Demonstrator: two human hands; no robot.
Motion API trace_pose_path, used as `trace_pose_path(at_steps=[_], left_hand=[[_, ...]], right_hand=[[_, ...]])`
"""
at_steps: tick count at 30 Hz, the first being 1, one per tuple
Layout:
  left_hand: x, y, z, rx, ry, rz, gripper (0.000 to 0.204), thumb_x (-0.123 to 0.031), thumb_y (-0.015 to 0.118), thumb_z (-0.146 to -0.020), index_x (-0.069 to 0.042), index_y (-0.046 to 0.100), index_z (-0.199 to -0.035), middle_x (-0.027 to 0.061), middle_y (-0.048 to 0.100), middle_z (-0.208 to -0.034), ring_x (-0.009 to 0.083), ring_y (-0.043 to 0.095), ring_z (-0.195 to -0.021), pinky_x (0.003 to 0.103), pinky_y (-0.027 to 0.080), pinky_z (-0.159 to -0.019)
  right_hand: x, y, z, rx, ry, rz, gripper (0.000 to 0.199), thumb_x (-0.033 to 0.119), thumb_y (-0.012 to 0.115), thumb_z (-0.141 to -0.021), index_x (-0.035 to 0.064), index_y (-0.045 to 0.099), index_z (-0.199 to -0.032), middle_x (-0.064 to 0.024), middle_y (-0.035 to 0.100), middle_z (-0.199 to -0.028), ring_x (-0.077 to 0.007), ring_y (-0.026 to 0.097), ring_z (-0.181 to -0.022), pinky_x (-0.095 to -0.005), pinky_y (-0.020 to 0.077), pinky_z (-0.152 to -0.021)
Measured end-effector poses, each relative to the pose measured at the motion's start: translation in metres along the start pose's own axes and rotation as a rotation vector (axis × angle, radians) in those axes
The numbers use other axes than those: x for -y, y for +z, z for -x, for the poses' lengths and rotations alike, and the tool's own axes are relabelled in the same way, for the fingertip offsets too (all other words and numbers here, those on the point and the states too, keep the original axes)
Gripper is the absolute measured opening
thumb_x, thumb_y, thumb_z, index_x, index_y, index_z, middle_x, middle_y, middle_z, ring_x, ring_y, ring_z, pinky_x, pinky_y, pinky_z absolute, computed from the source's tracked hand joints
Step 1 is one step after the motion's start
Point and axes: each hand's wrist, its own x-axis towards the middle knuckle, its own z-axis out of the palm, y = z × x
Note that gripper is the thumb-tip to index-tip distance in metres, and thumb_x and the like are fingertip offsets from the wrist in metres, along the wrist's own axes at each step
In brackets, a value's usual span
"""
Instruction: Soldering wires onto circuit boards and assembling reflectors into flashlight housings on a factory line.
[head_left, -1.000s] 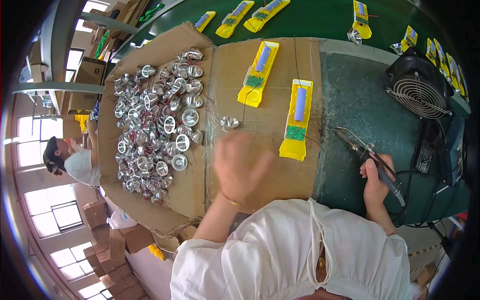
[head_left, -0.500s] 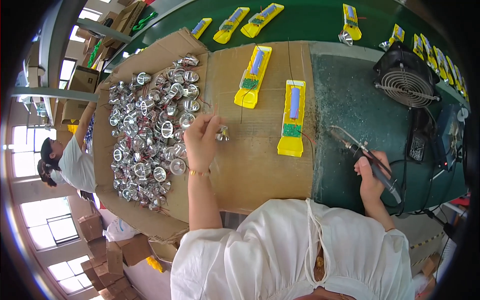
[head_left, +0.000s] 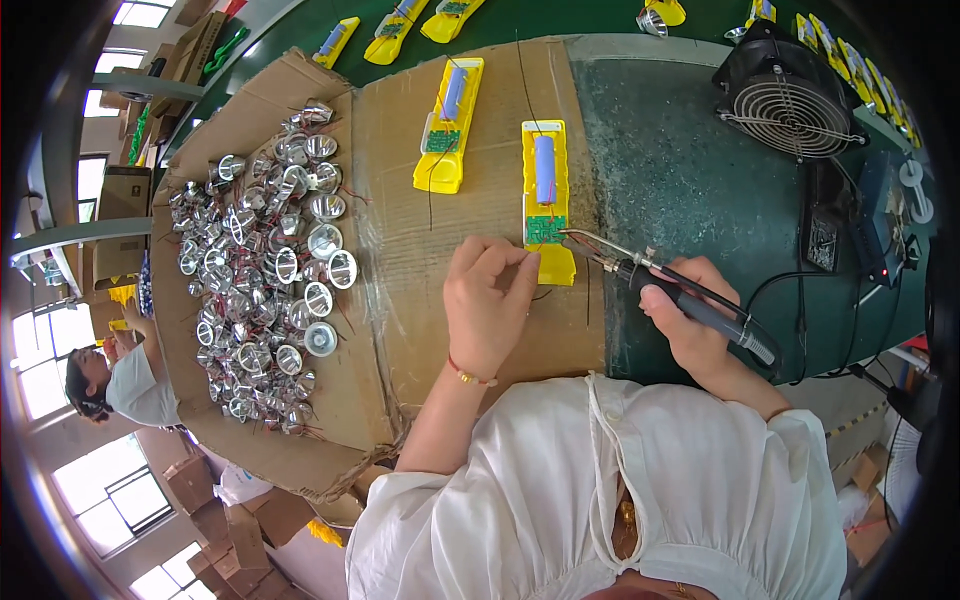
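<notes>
My right hand (head_left: pixel 695 315) grips a soldering iron (head_left: pixel 700 307) with a thin metal tube running along it. The iron's tip meets the green circuit board (head_left: pixel 545 230) of a yellow plastic housing (head_left: pixel 553 268), which also holds a blue cylindrical battery (head_left: pixel 545 170). At the left edge of that board, my left hand (head_left: pixel 487 300) is closed in a pinch, thumb and forefinger together; what it holds is hidden behind the fingers. A second yellow housing (head_left: pixel 440 170) with battery and board lies farther left on the cardboard.
On the left, an open cardboard box (head_left: pixel 345 440) contains many silver reflector cups (head_left: pixel 285 265) with red wires. A black fan (head_left: pixel 790 105) stands at the far right beside a blue-grey box unit (head_left: pixel 880 225). More yellow housings (head_left: pixel 397 30) line the back. A co-worker (head_left: pixel 140 375) is at the left.
My left hand has moved right from beside the reflectors to the housing; the reflector cup seen at it is now hidden. The soldering iron has moved left onto the board. The view has shifted.
</notes>
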Motion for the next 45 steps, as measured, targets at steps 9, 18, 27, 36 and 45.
trace_pose_path(at_steps=[9,18,27,36,45], left_hand=[[-0.003,0.001,0.0,0.036,-0.013,0.091,0.004,0.0,0.065,-0.074,0.002,0.061,-0.075,0.0086,0.055,-0.081,0.0156,0.058,-0.061,0.024,0.049,-0.053],[-0.001,0.0,-0.001,0.044,-0.029,0.109,0.005,-0.001,0.064,-0.075,0.002,0.061,-0.076,0.008,0.055,-0.08,0.0145,0.058,-0.061,0.024,0.048,-0.054],[-0.008,-0.006,0.0,-0.022,-0.008,0.128,0.012,-0.004,0.066,-0.074,0.0,0.062,-0.085,0.009,0.056,-0.084,0.0163,0.058,-0.073,0.027,0.047,-0.064],[-0.003,-0.011,0.013,0.052,0.261,-0.073,0.007,-0.001,0.069,-0.068,-0.004,0.066,-0.074,0.0053,0.054,-0.086,0.018,0.052,-0.079,0.03,0.044,-0.067],[-0.003,-0.001,-0.011,0.141,-0.221,0.239,0.011,-0.006,0.067,-0.076,0.003,0.063,-0.073,0.0045,0.052,-0.08,0.0093,0.055,-0.055,0.021,0.044,-0.046]], right_hand=[[0.001,0.002,-0.003,0.039,0.0,0.064,0.018,0.011,0.065,-0.078,-0.0017,0.052,-0.082,-0.0076,0.06,-0.067,-0.0099,0.056,-0.057,-0.0224,0.0452,-0.052],[0.0,0.0,0.002,-0.084,0.085,-0.176,0.017,0.009,0.064,-0.08,-0.0013,0.053,-0.087,-0.0065,0.06,-0.068,-0.0088,0.056,-0.061,-0.022,0.0457,-0.056],[0.0,-0.005,0.005,-0.081,0.094,-0.175,0.017,0.009,0.064,-0.08,-0.0012,0.053,-0.087,-0.0076,0.06,-0.069,-0.0087,0.056,-0.061,-0.0214,0.0451,-0.054],[-0.001,-0.003,0.002,-0.068,0.07,-0.2,0.017,0.01,0.065,-0.079,-0.0012,0.053,-0.086,-0.007,0.06,-0.068,-0.0081,0.055,-0.059,-0.021,0.0445,-0.053],[-0.006,0.011,-0.007,-0.073,0.096,-0.238,0.015,0.007,0.066,-0.077,-0.0008,0.055,-0.084,-0.0037,0.06,-0.068,-0.0054,0.053,-0.059,-0.0197,0.0429,-0.052]])
